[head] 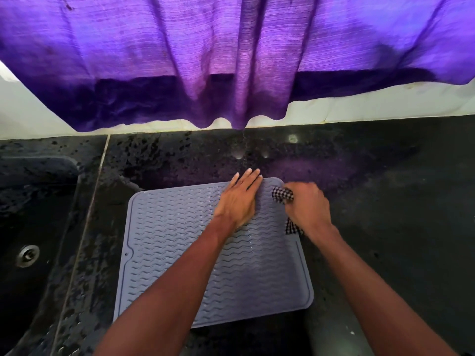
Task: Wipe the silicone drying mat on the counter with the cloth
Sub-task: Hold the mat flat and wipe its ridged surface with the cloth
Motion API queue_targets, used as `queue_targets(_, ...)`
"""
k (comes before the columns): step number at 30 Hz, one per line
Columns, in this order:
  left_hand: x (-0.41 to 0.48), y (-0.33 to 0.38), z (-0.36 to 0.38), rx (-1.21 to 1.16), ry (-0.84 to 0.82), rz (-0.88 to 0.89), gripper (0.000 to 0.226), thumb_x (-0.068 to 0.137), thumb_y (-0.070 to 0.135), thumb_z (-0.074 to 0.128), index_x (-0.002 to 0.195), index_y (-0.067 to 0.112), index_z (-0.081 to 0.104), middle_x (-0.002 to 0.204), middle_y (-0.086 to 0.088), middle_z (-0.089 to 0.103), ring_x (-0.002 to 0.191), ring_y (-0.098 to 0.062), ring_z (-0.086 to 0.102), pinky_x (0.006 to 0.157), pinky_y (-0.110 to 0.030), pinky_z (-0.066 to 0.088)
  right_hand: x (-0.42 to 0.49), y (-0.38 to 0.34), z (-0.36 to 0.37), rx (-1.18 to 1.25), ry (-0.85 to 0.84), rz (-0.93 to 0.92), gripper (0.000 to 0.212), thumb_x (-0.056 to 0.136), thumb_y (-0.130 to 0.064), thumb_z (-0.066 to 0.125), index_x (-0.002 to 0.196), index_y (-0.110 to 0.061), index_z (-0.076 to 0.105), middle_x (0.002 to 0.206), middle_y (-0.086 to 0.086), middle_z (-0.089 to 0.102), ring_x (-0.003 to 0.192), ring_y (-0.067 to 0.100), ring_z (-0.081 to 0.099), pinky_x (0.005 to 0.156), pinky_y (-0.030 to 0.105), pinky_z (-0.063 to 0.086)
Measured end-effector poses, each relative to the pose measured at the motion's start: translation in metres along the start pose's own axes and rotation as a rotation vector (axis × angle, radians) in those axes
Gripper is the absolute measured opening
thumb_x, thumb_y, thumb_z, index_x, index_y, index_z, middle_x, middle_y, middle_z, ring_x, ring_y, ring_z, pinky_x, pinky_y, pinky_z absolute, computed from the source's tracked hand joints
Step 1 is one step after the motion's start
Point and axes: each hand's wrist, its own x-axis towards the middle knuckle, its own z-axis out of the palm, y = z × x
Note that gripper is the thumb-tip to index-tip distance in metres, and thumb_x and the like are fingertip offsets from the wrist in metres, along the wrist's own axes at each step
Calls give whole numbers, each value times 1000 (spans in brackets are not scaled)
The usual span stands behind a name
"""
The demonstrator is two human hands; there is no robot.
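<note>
Grey-blue silicone drying mat [180, 253] lies flat on dark speckled table [385, 201], wavy ribs up, slightly skewed. Left hand [239, 201] flat on mat's far right part, fingers straight, pressing down, fingertips at far edge; grip relaxed, holding nothing. Right hand [308, 206] at mat's far right corner, fingers curled round a bunched black-and-white checked cloth [282, 196]; grip closed on cloth. Cloth shows past the knuckles on the left and again below the wrist at mat's right edge. Dark sink [30, 201] with metal drain [27, 255] to the left. Purple curtain [231, 60] hangs along the far side over a white wall [385, 104].
</note>
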Motion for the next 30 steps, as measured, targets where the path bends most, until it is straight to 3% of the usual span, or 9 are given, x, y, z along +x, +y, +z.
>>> queue_targets(4, 18, 1, 1, -40, -49, 99, 73, 90, 6, 52, 159, 6, 25, 170, -5, 15, 157, -22, 10, 127, -36, 1, 37, -5, 8, -84, 67, -120, 27, 83, -11, 61, 103, -29, 67, 93, -4, 66, 97, 24, 51, 65, 37, 50)
queue_targets(9, 19, 0, 16, -93, -22, 76, 74, 93, 4, 49, 161, 10, 19, 170, -3, 14, 157, -20, 9, 126, -34, -2, 35, 7, 16, -149, -48, -169, 39, 78, -7, 67, 113, -25, 65, 102, -4, 62, 104, 25, 48, 69, 39, 52)
queue_targets(13, 18, 1, 18, -95, 18, 73, 70, 96, 5, 44, 161, 11, 21, 169, -3, 17, 157, -21, 11, 126, -35, -2, 20, 13, 14, -219, -88, -178, 36, 77, -10, 68, 110, -23, 65, 99, -4, 61, 103, 23, 49, 67, 39, 53)
queue_targets(21, 19, 1, 20, -56, 12, 60, 71, 96, 8, 42, 162, 13, 17, 170, -1, 13, 157, -18, 6, 128, -35, -1, -45, 17, 12, -175, -164, -100, 43, 73, -10, 68, 114, -22, 64, 103, -2, 61, 104, 22, 48, 70, 37, 52)
queue_targets(25, 20, 5, 21, -54, 3, 32, 76, 94, 2, 44, 162, 13, 13, 171, -1, 6, 158, -18, 3, 127, -34, -3, -55, 22, 2, -18, -229, 5, 40, 76, -14, 62, 109, -34, 68, 96, 3, 67, 95, 28, 60, 75, 39, 54)
queue_targets(27, 20, 12, 20, -78, 22, 46, 83, 87, -6, 47, 162, 11, 15, 171, -3, 4, 158, -19, 3, 126, -34, -4, -43, 22, 1, 78, -187, 67, 29, 78, -19, 62, 101, -33, 71, 90, 4, 70, 86, 29, 65, 73, 40, 57)
queue_targets(30, 23, 21, 22, -163, 48, 138, 82, 81, -10, 50, 158, 8, 29, 168, -5, 20, 156, -22, 16, 125, -32, 0, -20, 14, 5, 58, -66, 65, 25, 77, -15, 60, 97, -27, 69, 86, 6, 69, 85, 31, 63, 70, 39, 55)
